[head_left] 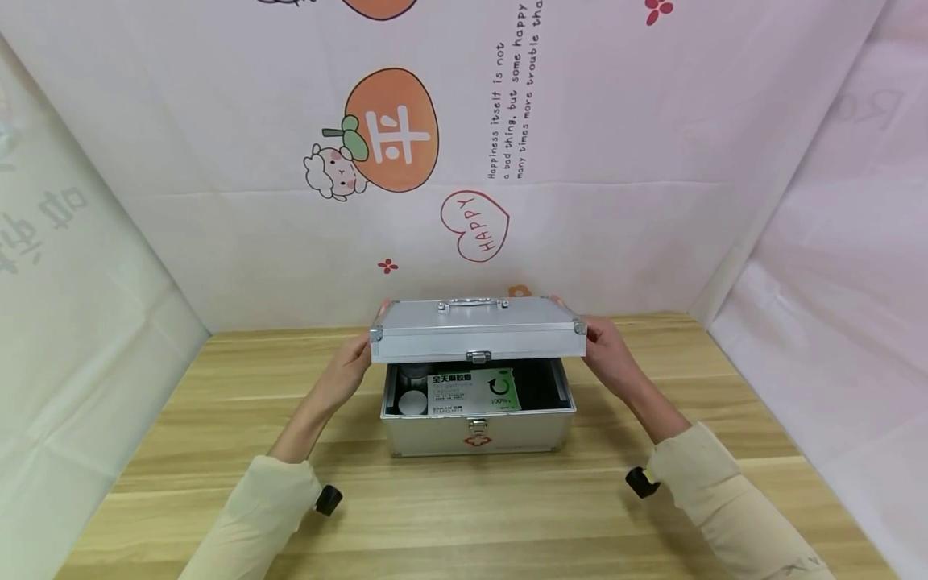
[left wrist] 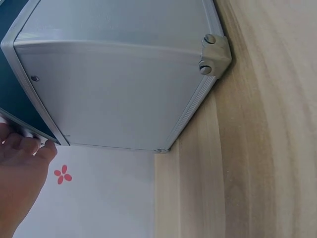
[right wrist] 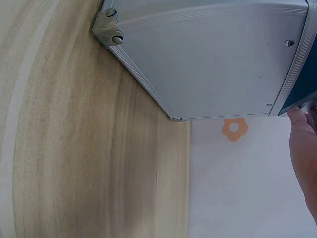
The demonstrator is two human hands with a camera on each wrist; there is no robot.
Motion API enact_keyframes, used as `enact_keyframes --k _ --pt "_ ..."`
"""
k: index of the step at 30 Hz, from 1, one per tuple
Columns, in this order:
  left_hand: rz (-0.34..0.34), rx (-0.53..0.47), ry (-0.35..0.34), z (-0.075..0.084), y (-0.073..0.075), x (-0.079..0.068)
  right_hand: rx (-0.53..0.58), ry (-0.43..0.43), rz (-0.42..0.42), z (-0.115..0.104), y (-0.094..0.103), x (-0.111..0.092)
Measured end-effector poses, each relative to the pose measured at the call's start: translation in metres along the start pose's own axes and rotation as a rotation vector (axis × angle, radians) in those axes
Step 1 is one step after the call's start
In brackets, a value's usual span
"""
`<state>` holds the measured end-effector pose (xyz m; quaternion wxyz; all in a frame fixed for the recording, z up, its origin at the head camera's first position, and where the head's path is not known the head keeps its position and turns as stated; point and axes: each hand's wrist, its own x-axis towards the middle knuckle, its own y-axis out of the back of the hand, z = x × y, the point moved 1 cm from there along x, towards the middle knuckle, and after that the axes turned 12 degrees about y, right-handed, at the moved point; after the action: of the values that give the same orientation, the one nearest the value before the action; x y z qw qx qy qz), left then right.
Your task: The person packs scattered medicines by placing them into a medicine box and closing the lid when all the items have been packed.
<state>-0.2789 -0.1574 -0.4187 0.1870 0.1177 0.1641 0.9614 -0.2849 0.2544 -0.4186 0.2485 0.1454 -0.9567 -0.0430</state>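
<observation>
A silver metal first-aid box (head_left: 435, 435) with a small red cross emblem stands on the table, its lid (head_left: 478, 345) tilted partway up. At the lid's left side, my left hand (head_left: 350, 362) grips the edge; the left wrist view shows its fingers (left wrist: 30, 145) bent at the lid's rim. My right hand (head_left: 607, 354) holds the opposite side, thumb and fingers at the rim in the right wrist view. Inside the box lie a white-and-green medicine carton (head_left: 471, 392) and a white round cap (head_left: 412, 403). The raised lid hides the rear of the interior.
The wood-grain table (head_left: 464, 515) extends in front of the box and to both sides. Close behind hangs a white printed cloth (head_left: 580, 242), with more cloth at left and right. A handle (head_left: 473, 303) and a latch (head_left: 478, 356) sit on the lid.
</observation>
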Motion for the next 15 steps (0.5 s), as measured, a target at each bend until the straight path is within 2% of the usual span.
enact_keyframes --k 3,10,15 --pt "-0.001 0.019 -0.004 0.0014 -0.0008 -0.0010 -0.019 -0.024 -0.008 -0.0011 -0.0003 -0.0013" --pt "-0.007 0.041 -0.022 0.0016 -0.0031 -0.0037 -0.148 -0.053 -0.015 -0.0019 0.0000 -0.0044" --pt "0.008 0.076 -0.040 -0.0015 -0.0043 -0.0076 -0.143 -0.038 -0.018 -0.0020 -0.0012 -0.0061"
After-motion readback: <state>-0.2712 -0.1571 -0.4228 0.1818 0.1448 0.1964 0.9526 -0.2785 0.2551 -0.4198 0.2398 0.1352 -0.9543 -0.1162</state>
